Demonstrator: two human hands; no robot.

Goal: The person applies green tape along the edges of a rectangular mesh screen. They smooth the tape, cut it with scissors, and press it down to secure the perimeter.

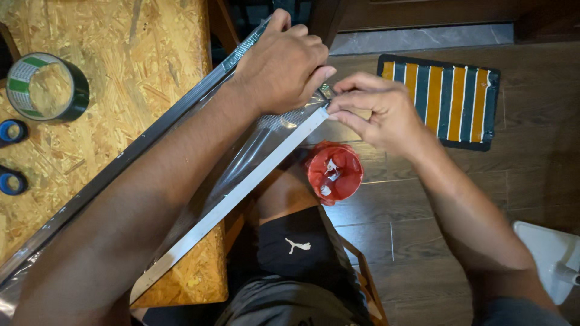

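Observation:
A long frame lies slanted across the chipboard table [151, 54]: a dark rail [121, 166] on its far side, a pale metal strip [235, 196] on its near side, clear plastic film [254, 151] between them. My left hand [284, 63] presses down on the frame's upper end, fingers curled over the dark rail and film. My right hand [377, 111] pinches the top end of the pale strip between thumb and fingertips, right beside my left thumb.
A green tape roll [48, 87] and two small blue rolls [12, 157] sit on the table's left. A red round box [334, 172] stands on the wooden floor by my knee. A striped mat [444, 99] lies beyond; a white object [550, 256] is at right.

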